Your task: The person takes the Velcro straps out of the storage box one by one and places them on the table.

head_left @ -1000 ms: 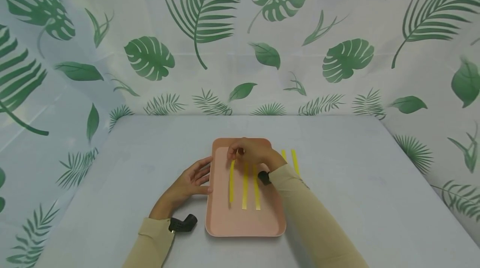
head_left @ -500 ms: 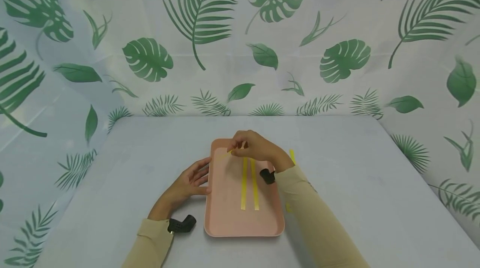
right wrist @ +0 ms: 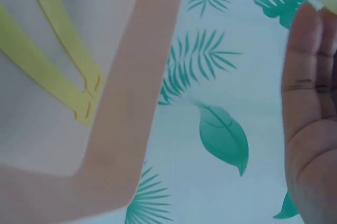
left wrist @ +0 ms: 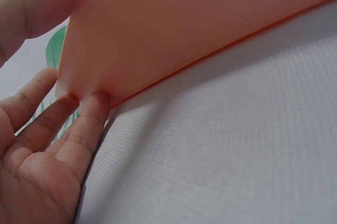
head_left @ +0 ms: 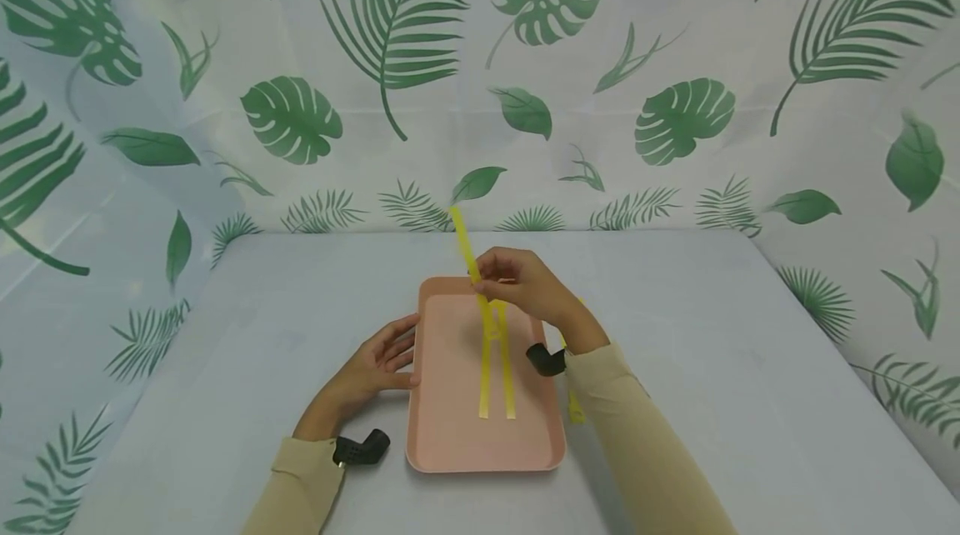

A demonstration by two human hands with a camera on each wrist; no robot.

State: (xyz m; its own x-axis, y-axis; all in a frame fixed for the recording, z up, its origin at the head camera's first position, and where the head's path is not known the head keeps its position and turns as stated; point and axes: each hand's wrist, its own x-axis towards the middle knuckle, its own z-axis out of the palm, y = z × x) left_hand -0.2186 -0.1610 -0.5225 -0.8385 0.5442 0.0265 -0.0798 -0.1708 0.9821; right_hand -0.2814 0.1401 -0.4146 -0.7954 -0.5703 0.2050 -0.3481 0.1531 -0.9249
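Note:
My right hand (head_left: 521,281) pinches a thin yellow strip (head_left: 463,245) above the far part of a pink tray (head_left: 486,458). One end of this strip points up and away; its other end hangs over the tray. Two more yellow strips (head_left: 485,385) lie lengthwise in the tray, and the right wrist view shows small slits at their notched ends (right wrist: 87,103). The left hand (head_left: 375,364) touches the tray's left side with fingers extended. Up close in the left wrist view, the fingertips (left wrist: 97,103) rest against the tray's outer wall (left wrist: 158,29).
Beyond the tray's right side, other yellow strips (head_left: 576,412) lie on the white table (head_left: 712,402), partly covered by the right forearm. A leaf-patterned cloth (head_left: 420,118) rises behind the table.
The strip in my right hand was lengthwise over the tray's left part, then lifted and turned; its far end now points up. The hand moved slightly right and away. The left hand stayed put.

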